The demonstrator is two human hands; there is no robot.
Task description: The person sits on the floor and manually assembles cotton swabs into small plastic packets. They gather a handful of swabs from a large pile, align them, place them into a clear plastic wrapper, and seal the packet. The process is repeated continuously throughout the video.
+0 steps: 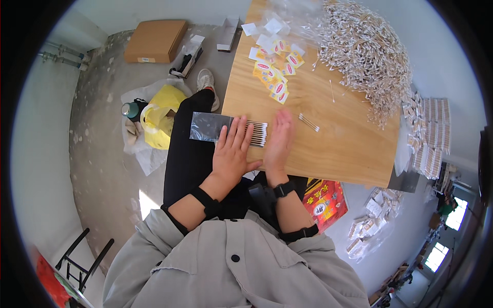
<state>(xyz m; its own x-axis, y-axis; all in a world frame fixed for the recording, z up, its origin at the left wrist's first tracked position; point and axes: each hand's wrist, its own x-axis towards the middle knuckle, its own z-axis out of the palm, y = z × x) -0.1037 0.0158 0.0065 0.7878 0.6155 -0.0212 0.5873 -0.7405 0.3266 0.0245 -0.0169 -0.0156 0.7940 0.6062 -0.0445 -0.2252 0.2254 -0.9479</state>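
Observation:
My left hand (232,150) lies flat, fingers together, on a row of cotton swabs (258,133) whose tips stick out of a clear plastic bag (206,126) at the near edge of the wooden table (339,143). On edge just to the right of the swab tips stands my right hand (279,141), its palm against them. A few loose swabs (308,122) lie beyond it. Further back lie small yellow and red label cards (274,74) and a big heap of cotton swabs (364,51).
Packed swab bags (429,133) are stacked at the table's right. On the floor to the left lie a yellow bag (162,115), a green-lidded flask (129,109) and a cardboard box (155,40). A red printed bag (324,197) lies under the table edge.

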